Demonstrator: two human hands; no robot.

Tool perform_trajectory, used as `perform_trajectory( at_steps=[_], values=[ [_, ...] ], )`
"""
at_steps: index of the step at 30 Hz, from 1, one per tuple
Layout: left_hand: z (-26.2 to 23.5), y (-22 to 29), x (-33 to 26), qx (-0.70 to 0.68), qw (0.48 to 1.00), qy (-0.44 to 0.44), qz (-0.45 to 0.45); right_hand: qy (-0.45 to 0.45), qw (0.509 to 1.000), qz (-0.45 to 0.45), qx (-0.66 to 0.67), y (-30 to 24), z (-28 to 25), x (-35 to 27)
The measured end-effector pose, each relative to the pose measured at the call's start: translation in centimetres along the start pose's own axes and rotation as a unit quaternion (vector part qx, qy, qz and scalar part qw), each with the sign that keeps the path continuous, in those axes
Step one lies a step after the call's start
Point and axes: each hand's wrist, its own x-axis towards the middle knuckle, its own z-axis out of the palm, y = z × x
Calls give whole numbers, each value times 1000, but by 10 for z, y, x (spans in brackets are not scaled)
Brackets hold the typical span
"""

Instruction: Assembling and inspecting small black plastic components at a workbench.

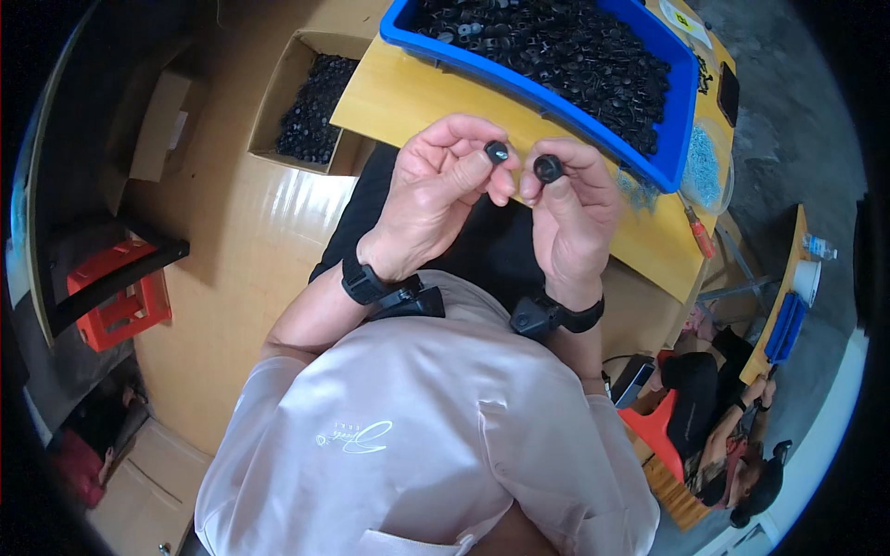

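Note:
Between the thumb and fingers of my left hand is a small black round cap with a pale glint on its face. My right hand pinches a black ring-shaped part, its dark round opening turned upward. The two parts are held side by side, a short gap apart, over the near edge of the yellow table. Just beyond my hands stands a blue tray heaped with small black plastic parts.
A cardboard box of black parts sits left of the table. To the right are a tub of light-blue pieces, a red-handled screwdriver and a phone. A red stool stands far left; another person sits lower right.

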Motion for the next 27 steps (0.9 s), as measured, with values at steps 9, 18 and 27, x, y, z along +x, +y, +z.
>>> perform_trajectory(
  at_steps=[9, 18, 27],
  values=[
    [13, 5, -2, 112, 993, 4, 39, 6, 997, 36, 64, 3, 0, -1],
    [25, 6, -10, 286, 950, 33, 124, 26, 995, 46, 84, 5, 2, -2],
    [24, 2, -10, 327, 929, 26, 173, 31, 999, 10, 16, 4, 1, -4]
  ],
)
